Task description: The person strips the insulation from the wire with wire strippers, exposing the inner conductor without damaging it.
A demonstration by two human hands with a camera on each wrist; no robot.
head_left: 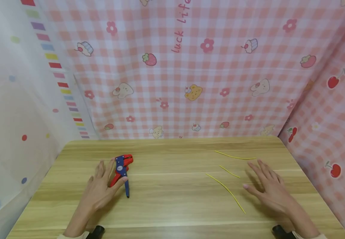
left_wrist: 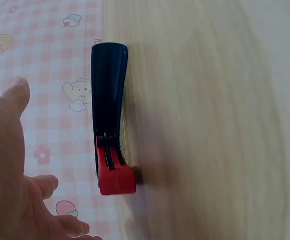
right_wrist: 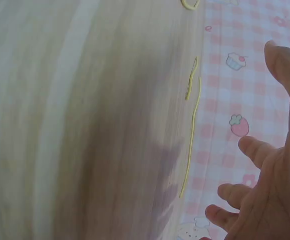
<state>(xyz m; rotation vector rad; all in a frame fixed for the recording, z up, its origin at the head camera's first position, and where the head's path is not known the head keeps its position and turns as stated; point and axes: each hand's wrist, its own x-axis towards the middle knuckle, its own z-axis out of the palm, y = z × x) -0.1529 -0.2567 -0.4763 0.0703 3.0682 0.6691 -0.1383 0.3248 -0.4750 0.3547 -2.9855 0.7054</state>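
A wire stripper with blue and red parts lies on the left of the table. My left hand is spread beside it, thumb near the handles; whether the skin touches the tool is hard to tell. The left wrist view shows the dark blue handle and the red end, apart from my fingers. My right hand, fingers spread, hovers near three yellow wires: a long far wire, a short wire and a long curved near wire. In the right wrist view, that hand grips nothing.
The wooden table has a straight far edge with rounded corners. Behind it hangs a pink checked curtain. A white dotted cloth hangs on the left, and a cherry-print cloth on the right.
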